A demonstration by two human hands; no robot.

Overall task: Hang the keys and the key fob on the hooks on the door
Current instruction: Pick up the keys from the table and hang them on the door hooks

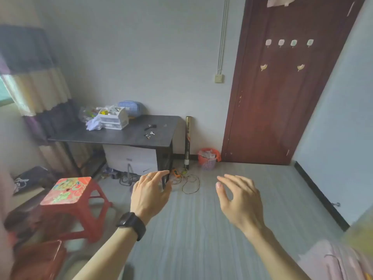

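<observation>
A black key fob [150, 127] and a bunch of silver keys [149, 135] lie on the right part of the dark table [113, 136]. The brown door [282, 98] stands at the right, with a row of small pale hooks [281, 43] high on it and two gold flower-shaped hooks [263, 67] below. My left hand [150, 196], with a black watch on the wrist, and my right hand [240, 203] are held out over the floor, fingers apart, holding nothing, well short of the table.
A red plastic stool [69, 193] stands at the left front. A white drawer organiser [114, 118] and bags sit on the table's back. An orange and purple basket [209, 158], a tall tube [188, 142] and loose cables [187, 182] are by the wall.
</observation>
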